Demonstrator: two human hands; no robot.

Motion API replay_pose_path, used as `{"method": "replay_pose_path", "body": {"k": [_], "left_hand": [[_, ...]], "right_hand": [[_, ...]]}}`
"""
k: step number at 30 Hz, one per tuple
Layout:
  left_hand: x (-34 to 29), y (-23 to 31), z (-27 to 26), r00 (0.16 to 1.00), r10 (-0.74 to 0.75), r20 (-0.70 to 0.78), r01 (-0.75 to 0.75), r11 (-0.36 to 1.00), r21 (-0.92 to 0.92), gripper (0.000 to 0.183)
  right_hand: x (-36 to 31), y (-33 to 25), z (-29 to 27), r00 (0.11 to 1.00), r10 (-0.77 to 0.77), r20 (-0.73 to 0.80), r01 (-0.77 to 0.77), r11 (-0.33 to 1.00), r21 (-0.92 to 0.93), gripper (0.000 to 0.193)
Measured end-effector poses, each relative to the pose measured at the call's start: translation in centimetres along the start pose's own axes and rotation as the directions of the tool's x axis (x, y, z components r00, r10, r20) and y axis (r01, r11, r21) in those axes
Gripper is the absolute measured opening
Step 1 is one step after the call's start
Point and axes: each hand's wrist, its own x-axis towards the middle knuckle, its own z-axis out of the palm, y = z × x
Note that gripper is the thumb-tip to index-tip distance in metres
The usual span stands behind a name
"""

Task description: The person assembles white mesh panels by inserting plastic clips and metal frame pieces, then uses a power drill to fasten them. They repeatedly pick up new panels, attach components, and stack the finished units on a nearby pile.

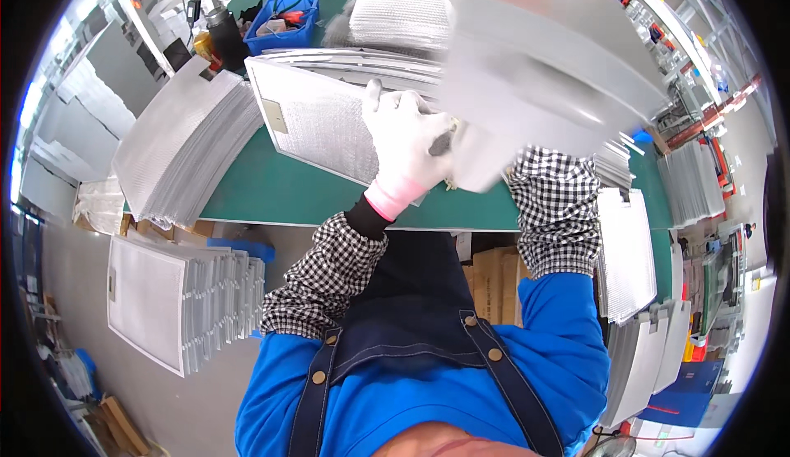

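My left hand (pixel 407 140), in a white glove with grey fingertips, is over the worktable with its fingers bent. It is in front of a framed silver mesh panel (pixel 317 115) leaning at a slant. What its fingers hold, if anything, does not show. A large, smooth grey-white panel-like object (pixel 543 70), smeared by motion and very near the camera, fills the upper right beside that hand. My right forearm in a checked sleeve (pixel 555 210) reaches up beneath it. The right hand is hidden behind the blurred object.
Stacked mesh panels stand on the green table (pixel 271 190) at the left (pixel 193 144) and far side (pixel 399 9). A blue bin (pixel 284 21) and a dark bottle (pixel 225 33) are behind. More panels (pixel 181 301) stand low at the left and on the right (pixel 629 251).
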Motion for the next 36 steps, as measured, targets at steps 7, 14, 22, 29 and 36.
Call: {"method": "replay_pose_path", "body": {"k": [7, 14, 22, 29, 36], "left_hand": [[1.4, 2.6, -3.8, 0.990, 0.133, -0.053, -0.128, 0.988, 0.091, 0.019], [1.2, 2.6, -3.6, 0.992, 0.116, -0.044, -0.111, 0.989, 0.099, 0.018], [-0.4, 1.5, -2.2, 0.995, 0.052, -0.086, -0.046, 0.997, 0.069, 0.056], [-5.8, -0.9, -15.7, 0.909, -0.240, -0.341, 0.270, 0.962, 0.043, 0.075], [-11.9, -10.3, -29.1, 0.354, -0.935, -0.018, 0.556, 0.226, -0.800, 0.056]], "right_hand": [[-1.7, -0.5, 0.3, 0.998, 0.066, 0.013, -0.065, 0.998, -0.010, 0.030], [-3.2, -0.9, 0.7, 0.991, 0.133, -0.001, -0.133, 0.991, -0.018, 0.031], [-3.8, -1.6, -1.9, 0.949, 0.273, -0.160, -0.272, 0.962, 0.024, 0.033], [-2.9, -2.1, -5.2, 0.837, 0.487, -0.250, -0.405, 0.858, 0.316, 0.030], [-0.5, -5.8, -3.0, 0.761, 0.649, 0.009, -0.381, 0.436, 0.815, 0.028]]}}
